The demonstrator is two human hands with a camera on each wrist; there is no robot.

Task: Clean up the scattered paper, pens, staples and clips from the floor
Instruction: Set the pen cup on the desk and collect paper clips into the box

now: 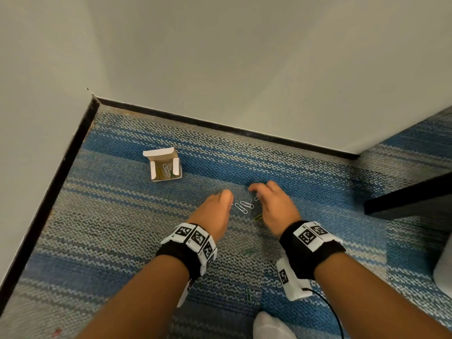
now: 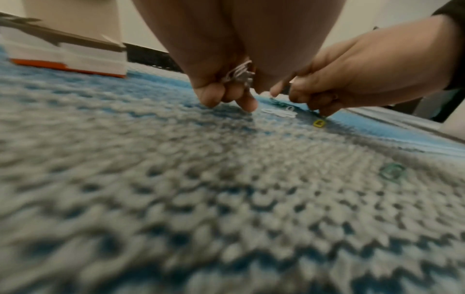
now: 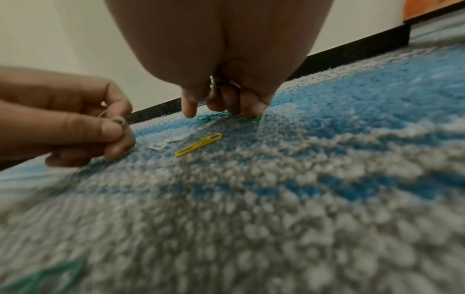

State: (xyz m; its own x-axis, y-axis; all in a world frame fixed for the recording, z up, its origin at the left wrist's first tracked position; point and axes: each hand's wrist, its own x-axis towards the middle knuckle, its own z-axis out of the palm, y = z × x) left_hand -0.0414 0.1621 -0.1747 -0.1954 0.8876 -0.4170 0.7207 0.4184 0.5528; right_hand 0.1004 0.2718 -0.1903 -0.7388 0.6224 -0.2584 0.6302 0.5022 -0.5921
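Both hands are down on the blue-grey carpet (image 1: 122, 216), close together. My left hand (image 1: 220, 206) grips a bunch of white paper clips (image 2: 239, 74) in its curled fingers and pinches one between thumb and forefinger (image 3: 118, 121). My right hand (image 1: 271, 204) is curled, with clips tucked in its palm (image 3: 221, 83) and its fingertips on green clips (image 3: 216, 117) on the carpet. Between the hands lie white clips (image 1: 243, 206) and a yellow clip (image 1: 258, 218). Two green clips (image 1: 248, 296) lie nearer me. An open cardboard box (image 1: 165, 167) holding clips stands to the far left.
White walls with black skirting (image 1: 220, 126) close in the corner at the back and left. A dark furniture edge (image 1: 411, 199) juts in at the right. A white-socked foot (image 1: 269, 324) rests near the bottom, and a black cable (image 1: 327, 304) trails from the right wristband.
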